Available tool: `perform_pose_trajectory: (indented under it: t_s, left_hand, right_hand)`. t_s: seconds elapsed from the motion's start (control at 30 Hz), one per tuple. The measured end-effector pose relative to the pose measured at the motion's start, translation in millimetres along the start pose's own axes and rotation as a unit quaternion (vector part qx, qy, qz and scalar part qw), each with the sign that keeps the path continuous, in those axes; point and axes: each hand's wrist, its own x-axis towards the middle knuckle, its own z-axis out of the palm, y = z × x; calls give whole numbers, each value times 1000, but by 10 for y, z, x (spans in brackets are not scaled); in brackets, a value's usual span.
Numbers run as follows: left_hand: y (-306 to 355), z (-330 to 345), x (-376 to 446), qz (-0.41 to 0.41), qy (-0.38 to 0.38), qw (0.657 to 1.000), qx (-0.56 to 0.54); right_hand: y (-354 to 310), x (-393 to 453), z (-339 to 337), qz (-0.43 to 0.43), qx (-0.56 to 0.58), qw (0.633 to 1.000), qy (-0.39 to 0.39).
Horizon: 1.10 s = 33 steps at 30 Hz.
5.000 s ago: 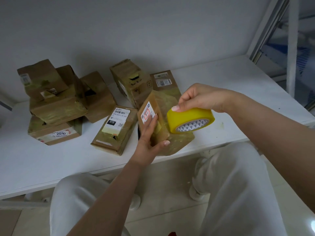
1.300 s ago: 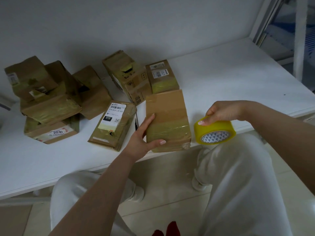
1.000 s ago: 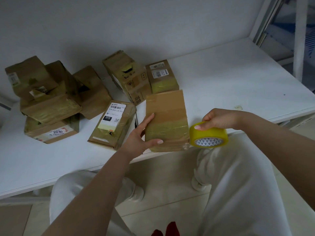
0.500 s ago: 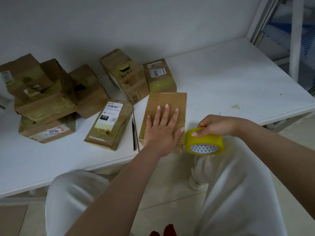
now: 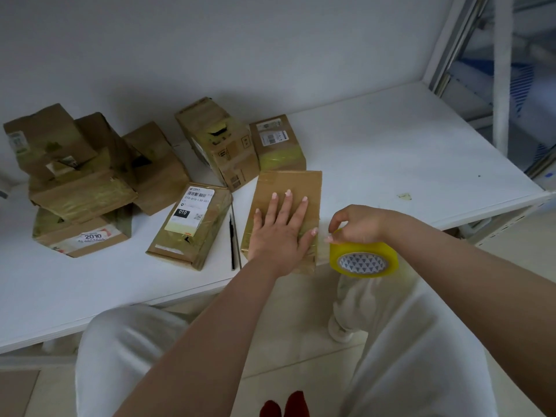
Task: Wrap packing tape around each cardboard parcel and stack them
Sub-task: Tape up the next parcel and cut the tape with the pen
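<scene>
A white tabletop [image 5: 391, 152] runs along a pale grey wall [image 5: 240, 40]; a white metal frame [image 5: 499, 70] stands at its right end, and beige floor tiles show below its near edge.

The cardboard parcel [image 5: 288, 188] being wrapped lies flat at the near edge of the tabletop, its near end overhanging slightly. The left hand [image 5: 279, 233] presses down on it, its grip fully open with fingers straight and spread. Just right of the parcel, off the edge, the right hand [image 5: 358, 224] has its grip curled round the yellow tape roll [image 5: 362, 260]; a strip of clear tape [image 5: 320, 242] runs from roll to parcel.

A black pen [image 5: 232, 239] lies just left of the parcel, then a labelled parcel [image 5: 192, 224]. A stack of parcels [image 5: 69, 182] sits far left. The right half of the tabletop is open.
</scene>
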Motion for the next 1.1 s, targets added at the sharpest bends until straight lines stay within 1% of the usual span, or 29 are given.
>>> perform_pose_trajectory:
  t_s: [0.07,0.1,0.13,0.2,0.27,0.4,0.47,0.5,0.53,0.57,0.6,0.63,0.67,0.7,0.73,0.77,0.8,0.83,0.9,0.97,1.1]
  left_hand:
    - [-37,-9,2,0,0,1000,-13]
    - [-52,-20,3,2,-1,1000,-17]
    - [-67,-30,8,3,0,1000,-18]
    - [-91,-32,4,5,-1,1000,-19]
    - [-106,-27,18,8,2,1000,-20]
    - [-189,-61,64,5,-1,1000,-26]
    - [-235,-95,62,14,4,998,-62]
    - [-255,-116,43,23,12,993,-116]
    - [-291,-123,20,29,33,978,-205]
    - [-327,-144,-21,23,71,945,-319]
    - [-373,-164,-64,-8,128,896,-426]
    - [-448,-163,-88,-66,191,846,-493]
    - [-535,-156,-100,-141,245,814,-508]
    - [-630,-134,-105,-218,272,803,-483]
    - [-732,-87,-105,-278,273,808,-442]
    - [-821,-19,-98,-311,252,825,-398]
    - [-887,56,-90,-324,220,845,-364]
    - [-922,138,-80,-330,182,860,-343]
    - [-955,297,-49,-334,116,880,-318]
    - [-973,409,14,-340,90,894,-277]
    - [-1037,514,171,-356,55,906,-221]
  right_hand:
    - [41,0,99,22,-78,997,7]
    - [85,-7,148,36,-98,994,11]
    - [137,-11,176,39,-93,995,11]
    - [224,-28,191,26,-63,998,10]
    - [289,-54,182,5,-26,999,32]
    - [332,-7,175,-57,125,989,58]
    - [336,21,195,-85,168,980,62]
    - [333,31,203,-95,180,977,63]
    - [339,52,217,-99,189,975,66]
    - [341,69,228,-100,194,974,67]
    - [343,86,234,-99,198,973,67]
    - [339,100,232,-97,199,973,68]
    - [335,113,226,-96,202,972,71]
    - [325,130,218,-96,205,971,74]
    - [317,145,213,-97,207,970,77]
    - [307,161,208,-99,206,970,78]
    - [298,174,203,-103,206,970,78]
    - [289,183,202,-104,204,970,77]
    - [288,202,210,-104,202,971,71]
    - [306,223,221,-104,197,973,61]
    - [336,235,242,-102,178,977,49]
